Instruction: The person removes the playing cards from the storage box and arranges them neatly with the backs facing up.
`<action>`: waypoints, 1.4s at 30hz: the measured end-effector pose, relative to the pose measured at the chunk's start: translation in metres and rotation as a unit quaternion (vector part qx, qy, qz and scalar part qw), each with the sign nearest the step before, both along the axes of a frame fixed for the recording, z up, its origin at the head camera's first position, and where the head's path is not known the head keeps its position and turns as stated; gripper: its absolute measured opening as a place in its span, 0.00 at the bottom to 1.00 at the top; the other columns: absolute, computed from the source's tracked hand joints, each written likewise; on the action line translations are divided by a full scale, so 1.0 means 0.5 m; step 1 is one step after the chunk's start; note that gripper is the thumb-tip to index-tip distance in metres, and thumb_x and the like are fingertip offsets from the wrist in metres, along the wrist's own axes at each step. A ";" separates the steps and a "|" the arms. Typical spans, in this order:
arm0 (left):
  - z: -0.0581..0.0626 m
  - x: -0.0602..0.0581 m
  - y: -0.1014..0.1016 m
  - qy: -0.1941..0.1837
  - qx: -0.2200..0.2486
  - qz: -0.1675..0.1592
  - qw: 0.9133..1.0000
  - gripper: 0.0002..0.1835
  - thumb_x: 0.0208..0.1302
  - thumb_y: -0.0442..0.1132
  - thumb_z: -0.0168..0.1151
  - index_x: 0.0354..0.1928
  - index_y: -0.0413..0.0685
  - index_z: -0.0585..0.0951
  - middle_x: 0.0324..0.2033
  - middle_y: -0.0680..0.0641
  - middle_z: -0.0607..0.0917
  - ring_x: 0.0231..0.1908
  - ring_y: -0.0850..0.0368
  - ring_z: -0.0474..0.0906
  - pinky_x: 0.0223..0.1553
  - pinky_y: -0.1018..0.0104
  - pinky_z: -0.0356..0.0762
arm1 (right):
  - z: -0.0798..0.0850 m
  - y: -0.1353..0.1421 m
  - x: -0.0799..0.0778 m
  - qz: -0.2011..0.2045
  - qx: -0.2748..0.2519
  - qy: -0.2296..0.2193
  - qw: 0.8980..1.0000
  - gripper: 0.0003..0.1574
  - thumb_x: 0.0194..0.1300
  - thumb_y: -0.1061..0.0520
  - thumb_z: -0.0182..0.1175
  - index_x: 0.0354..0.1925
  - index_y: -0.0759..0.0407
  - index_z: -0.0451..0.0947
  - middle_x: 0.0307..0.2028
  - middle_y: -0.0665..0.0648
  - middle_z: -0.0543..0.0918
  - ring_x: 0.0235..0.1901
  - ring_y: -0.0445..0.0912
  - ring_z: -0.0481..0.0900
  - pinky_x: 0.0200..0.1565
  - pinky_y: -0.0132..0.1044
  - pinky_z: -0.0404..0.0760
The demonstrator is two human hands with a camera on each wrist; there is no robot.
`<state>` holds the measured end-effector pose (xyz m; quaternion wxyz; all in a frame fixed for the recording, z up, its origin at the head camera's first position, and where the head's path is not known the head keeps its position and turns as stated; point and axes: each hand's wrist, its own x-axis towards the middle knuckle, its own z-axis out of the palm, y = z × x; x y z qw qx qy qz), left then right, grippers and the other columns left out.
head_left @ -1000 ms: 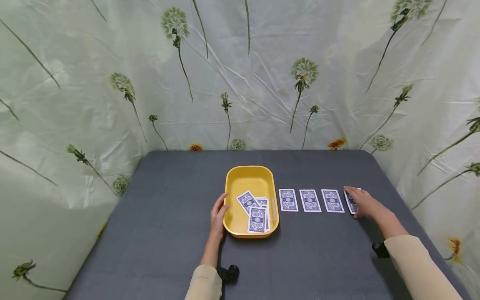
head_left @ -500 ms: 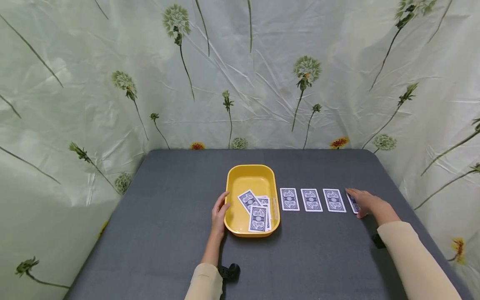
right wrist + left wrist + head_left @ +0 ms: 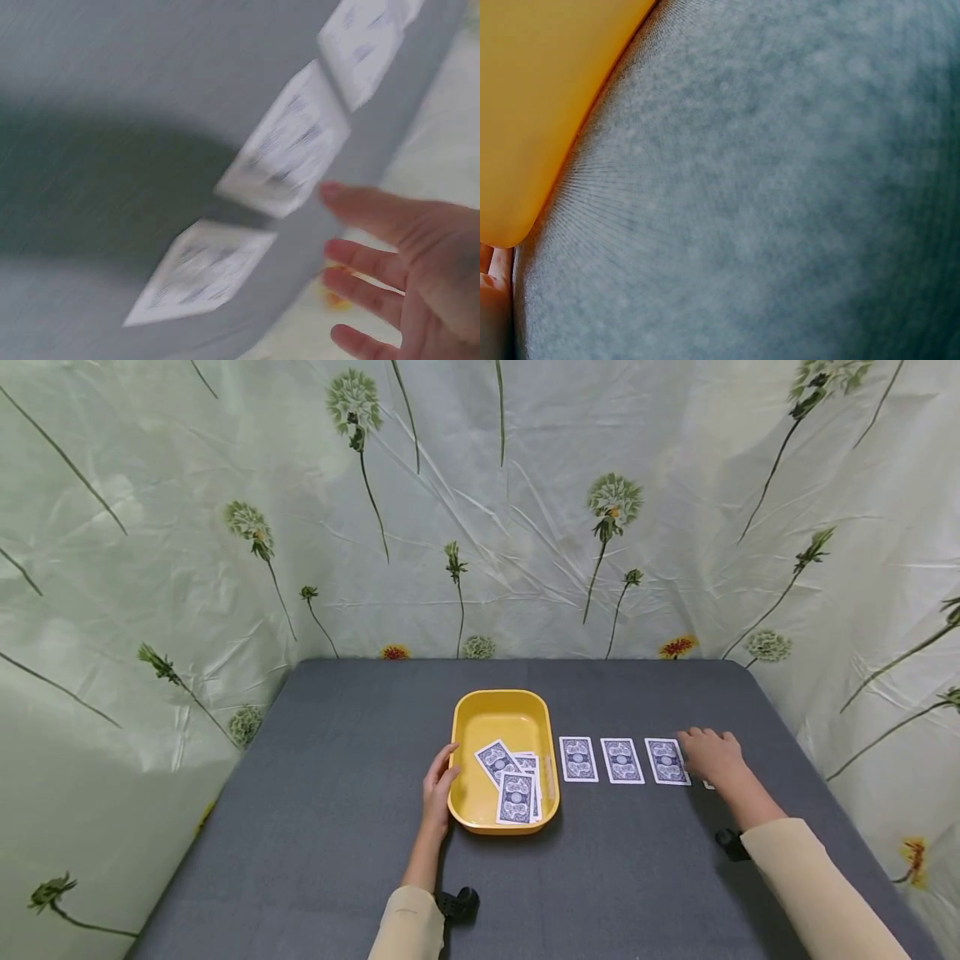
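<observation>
In the head view my left hand (image 3: 437,789) rests against the left side of a yellow tray (image 3: 487,706), fingertips at its rim. Several playing cards (image 3: 516,797) lie face down and overlapping in the tray. To its right is a row of face-down playing cards (image 3: 622,761) with blue-and-white backs. My right hand (image 3: 711,756) is over the right end of that row, hiding most of the last card. Fingers and thumb stand apart on the right hand (image 3: 405,277) in the right wrist view, holding nothing. In the left wrist view the tray (image 3: 540,97) hides part of the left fingers (image 3: 495,281).
Dark grey cloth (image 3: 337,760) covers the table. Behind it and along both sides hangs a pale sheet (image 3: 525,527) printed with dandelions. Both wrists wear black camera mounts, such as the one on the left wrist (image 3: 459,906).
My right hand has shifted left, off the last card's upper part toward the third card. The left hand, the tray and the visible cards have stayed put; the head view has shifted slightly.
</observation>
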<state>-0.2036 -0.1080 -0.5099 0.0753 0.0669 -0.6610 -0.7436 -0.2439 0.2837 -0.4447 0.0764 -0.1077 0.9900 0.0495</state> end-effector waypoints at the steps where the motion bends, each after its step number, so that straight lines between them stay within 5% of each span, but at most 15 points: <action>1: 0.000 0.000 0.000 -0.001 -0.002 0.000 1.000 0.21 0.62 0.29 0.46 0.58 0.38 0.71 0.62 0.40 0.68 0.63 0.49 0.61 0.53 0.79 0.60 | 0.007 -0.020 0.002 0.004 -0.005 0.019 1.000 0.28 0.52 0.57 0.62 0.51 0.67 0.71 0.48 0.70 0.75 0.47 0.63 0.73 0.45 0.58 0.68; 8: 0.002 -0.003 0.000 0.004 -0.006 0.000 1.000 0.21 0.62 0.29 0.46 0.58 0.37 0.70 0.62 0.40 0.69 0.64 0.49 0.60 0.57 0.75 0.59 | 0.037 -0.172 0.020 0.030 -0.097 0.105 0.989 0.15 0.56 0.55 0.59 0.41 0.61 0.77 0.38 0.62 0.82 0.38 0.56 0.79 0.37 0.51 0.71; 15: 0.003 -0.009 0.001 0.009 0.010 -0.004 1.000 0.21 0.61 0.29 0.46 0.58 0.38 0.70 0.62 0.40 0.69 0.63 0.50 0.61 0.53 0.79 0.60 | 0.014 -0.313 0.044 0.098 -0.192 0.153 0.964 0.12 0.53 0.56 0.62 0.38 0.57 0.79 0.32 0.54 0.80 0.34 0.49 0.77 0.36 0.44 0.73; 20: 0.003 -0.012 0.001 0.015 0.017 -0.005 1.000 0.21 0.60 0.28 0.47 0.58 0.37 0.71 0.61 0.40 0.69 0.62 0.50 0.62 0.51 0.81 0.61 | -0.011 -0.382 0.057 0.139 -0.207 0.087 0.964 0.23 0.53 0.52 0.64 0.47 0.59 0.76 0.43 0.57 0.79 0.42 0.51 0.77 0.44 0.45 0.75; 28: 0.003 -0.004 -0.001 0.011 0.001 0.000 1.000 0.21 0.61 0.28 0.47 0.57 0.37 0.71 0.61 0.40 0.69 0.64 0.50 0.60 0.57 0.77 0.58 | -0.050 -0.428 0.057 0.166 -0.113 -0.033 0.979 0.49 0.46 0.38 0.67 0.62 0.57 0.64 0.61 0.59 0.69 0.62 0.53 0.65 0.61 0.54 0.60; 33: -0.002 -0.001 -0.001 0.001 -0.007 0.000 1.000 0.20 0.62 0.29 0.46 0.58 0.37 0.71 0.62 0.40 0.69 0.64 0.50 0.60 0.58 0.73 0.58 | -0.050 -0.440 0.058 0.169 -0.070 -0.065 0.981 0.51 0.48 0.37 0.65 0.65 0.56 0.60 0.66 0.59 0.62 0.64 0.53 0.61 0.61 0.56 0.58; 42: 0.003 0.002 -0.002 0.010 0.002 -0.006 1.000 0.21 0.62 0.29 0.46 0.58 0.36 0.70 0.62 0.39 0.68 0.64 0.48 0.60 0.53 0.80 0.60 | -0.062 -0.457 0.054 0.141 -0.072 -0.100 0.982 0.48 0.50 0.41 0.65 0.65 0.52 0.60 0.65 0.57 0.63 0.64 0.54 0.61 0.60 0.59 0.59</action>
